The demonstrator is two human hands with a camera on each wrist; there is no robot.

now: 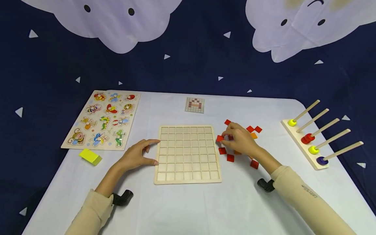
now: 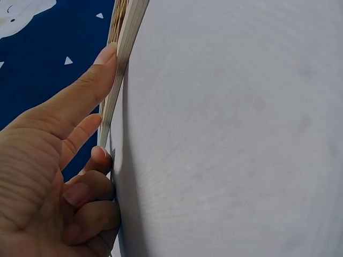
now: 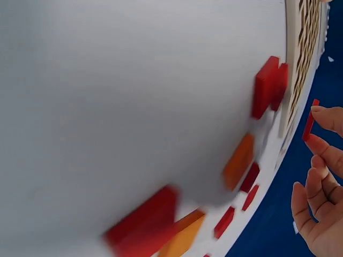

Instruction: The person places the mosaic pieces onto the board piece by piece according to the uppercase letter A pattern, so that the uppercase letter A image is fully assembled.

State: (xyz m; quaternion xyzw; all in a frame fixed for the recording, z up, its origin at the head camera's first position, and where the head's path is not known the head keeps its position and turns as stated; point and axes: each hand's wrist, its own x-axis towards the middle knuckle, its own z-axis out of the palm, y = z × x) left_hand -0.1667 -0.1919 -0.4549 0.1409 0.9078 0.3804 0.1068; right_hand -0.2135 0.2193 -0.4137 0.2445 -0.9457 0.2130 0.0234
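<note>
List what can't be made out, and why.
Head view: one orange tile, partly hidden by the right hand.
Head view: pattern card, its exact pattern too small to read.
Left wrist view: grid board, edge-on and cut off by the top edge.
Right wrist view: nearest red tile, blurred and cut off by the bottom edge.

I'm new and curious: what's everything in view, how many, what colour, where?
Table: 1, white, underneath
Backdrop: 1, blue and white, behind
Grid board: 1, pale wood, table's middle
Red tiles: several, red, right of grid board
Orange tiles: some, orange, among red tiles
Picture card: 1, pale and reddish, beyond grid board
Puzzle board: 1, multicoloured, table's left
Block: 1, yellow, near puzzle board
Peg stand: 1, pale wood, table's right
Rings: several, yellow, red and purple, on peg stand
Sleeves: 2, beige, bottom of view
Wrist gadgets: 2, black, beside sleeves
Left hand: 1, touching grid board
Right hand: 1, pinching red tile
</note>
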